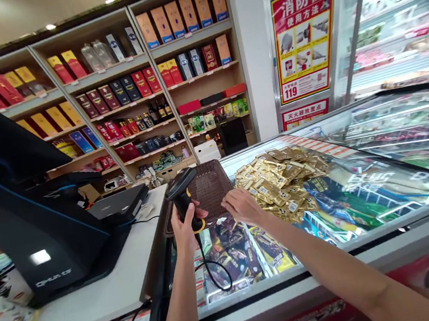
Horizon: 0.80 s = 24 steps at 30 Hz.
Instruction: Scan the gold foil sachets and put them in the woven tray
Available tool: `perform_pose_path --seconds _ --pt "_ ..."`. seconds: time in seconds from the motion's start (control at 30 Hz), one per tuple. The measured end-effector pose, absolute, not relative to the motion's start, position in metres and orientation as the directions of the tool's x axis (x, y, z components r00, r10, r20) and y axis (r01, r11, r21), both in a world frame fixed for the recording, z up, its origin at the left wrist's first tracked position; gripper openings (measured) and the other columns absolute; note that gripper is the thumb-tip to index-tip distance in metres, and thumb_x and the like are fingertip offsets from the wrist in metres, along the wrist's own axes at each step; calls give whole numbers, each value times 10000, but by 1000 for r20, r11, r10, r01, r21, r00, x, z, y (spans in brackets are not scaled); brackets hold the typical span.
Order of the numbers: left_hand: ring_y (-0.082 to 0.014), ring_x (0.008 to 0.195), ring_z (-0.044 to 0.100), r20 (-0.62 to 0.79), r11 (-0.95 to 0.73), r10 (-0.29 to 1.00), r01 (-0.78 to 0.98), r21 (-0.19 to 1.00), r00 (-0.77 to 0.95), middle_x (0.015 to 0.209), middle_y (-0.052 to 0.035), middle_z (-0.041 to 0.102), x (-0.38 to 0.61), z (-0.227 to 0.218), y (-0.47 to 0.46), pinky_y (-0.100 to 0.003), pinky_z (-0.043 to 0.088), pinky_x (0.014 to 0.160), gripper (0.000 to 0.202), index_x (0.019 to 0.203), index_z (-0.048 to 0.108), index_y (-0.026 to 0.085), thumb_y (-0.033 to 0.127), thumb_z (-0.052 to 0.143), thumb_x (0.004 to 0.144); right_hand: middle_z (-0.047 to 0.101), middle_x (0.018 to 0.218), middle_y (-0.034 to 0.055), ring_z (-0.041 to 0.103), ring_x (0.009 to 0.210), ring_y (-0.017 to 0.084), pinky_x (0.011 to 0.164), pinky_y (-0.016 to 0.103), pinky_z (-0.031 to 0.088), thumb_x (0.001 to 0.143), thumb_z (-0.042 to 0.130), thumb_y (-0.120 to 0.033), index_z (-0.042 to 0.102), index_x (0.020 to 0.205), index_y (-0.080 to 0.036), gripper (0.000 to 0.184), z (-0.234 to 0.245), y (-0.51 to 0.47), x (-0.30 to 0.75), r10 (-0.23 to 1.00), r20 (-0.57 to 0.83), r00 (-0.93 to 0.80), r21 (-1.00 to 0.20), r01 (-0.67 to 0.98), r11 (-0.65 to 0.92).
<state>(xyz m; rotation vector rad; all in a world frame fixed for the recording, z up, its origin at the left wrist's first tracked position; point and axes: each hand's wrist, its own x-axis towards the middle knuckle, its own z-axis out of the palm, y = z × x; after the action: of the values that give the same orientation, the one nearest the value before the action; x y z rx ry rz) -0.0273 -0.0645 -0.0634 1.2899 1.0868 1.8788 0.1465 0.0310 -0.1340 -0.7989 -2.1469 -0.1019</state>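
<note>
My left hand (186, 229) is wrapped round the grip of a black and yellow barcode scanner (182, 198), held upright with its head at the top. A black cable loops down from its base. My right hand (242, 206) has its fingers curled over the front right edge of a brown woven basket (212, 181); the thumb and fingertips are partly hidden. Just right of that hand lies a heap of gold foil packets (283, 178) on the glass top of a chest freezer (359, 239). The basket sits behind the scanner, which covers part of it.
At the left, a black checkout terminal (37, 218) stands on a white counter (110, 303). A black cash drawer (121, 208) sits behind it. Wrapped ice creams (234, 254) show through the freezer glass. Shelves of boxed bottles (127, 90) line the back, beside a red fire hydrant poster (306, 34).
</note>
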Motion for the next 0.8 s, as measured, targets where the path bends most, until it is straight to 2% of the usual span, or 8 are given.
perform_pose_path --seconds 0.13,0.2,0.27,0.37,0.5,0.57,0.67,0.8 --pt "-64 447 518 398 -470 859 -188 862 -323 749 14 637 -35 -78 -65 -200 434 416 280 925 588 173 378 727 794 675 1027 203 623 954 323 844 477 476 965 410 -213 664 1062 -98 295 -128 55 189 820 565 -90 -334 884 328" --pt "-48 441 479 377 -460 871 -253 851 -315 771 16 618 -37 -80 -67 -191 407 397 288 928 581 178 377 733 786 662 1079 250 611 997 406 841 547 465 913 528 -261 658 1110 -82 296 -130 65 211 921 371 116 -359 933 27" --pt "-45 453 468 364 -449 881 -289 846 -303 781 11 608 -37 -79 -69 -187 397 399 307 940 583 178 386 741 778 641 1150 277 588 1073 454 872 570 449 847 653 -375 636 1165 -69 441 -132 71 228 950 225 216 -349 928 -128" --pt "-43 474 461 332 -413 905 -357 838 -267 802 4 603 -38 -78 -69 -185 397 420 330 965 591 180 400 747 775 657 1137 263 581 1136 443 906 538 445 777 733 -448 612 1184 -75 565 -131 73 238 973 85 217 -331 927 -177" --pt "-39 503 453 269 -316 949 -475 821 -167 850 -2 587 -43 -78 -69 -177 393 434 417 1059 609 188 479 725 784 658 1134 241 619 1113 384 902 490 468 849 643 -315 594 1148 -100 371 -127 71 236 971 114 211 -476 869 -133" --pt "-42 508 440 231 -231 971 -526 819 -68 842 -7 573 -45 -78 -71 -181 396 436 448 1090 615 181 527 680 811 656 1106 236 623 1105 359 915 475 471 863 603 -268 584 1115 -109 298 -123 71 234 945 204 257 -667 743 -58" --pt "-61 564 477 190 -129 980 -559 819 52 887 -20 578 -43 -80 -74 -198 444 494 434 1132 604 194 504 663 834 671 1021 154 634 1057 294 885 420 512 844 616 -279 570 1045 -172 232 -115 74 234 921 192 339 -961 254 107" --pt "-84 618 517 187 -110 979 -558 823 84 969 -27 597 -39 -83 -77 -219 461 522 468 1180 562 249 466 717 796 675 842 44 667 846 195 747 339 581 804 621 -216 568 878 -215 90 -104 72 229 986 -4 165 -934 -354 55"
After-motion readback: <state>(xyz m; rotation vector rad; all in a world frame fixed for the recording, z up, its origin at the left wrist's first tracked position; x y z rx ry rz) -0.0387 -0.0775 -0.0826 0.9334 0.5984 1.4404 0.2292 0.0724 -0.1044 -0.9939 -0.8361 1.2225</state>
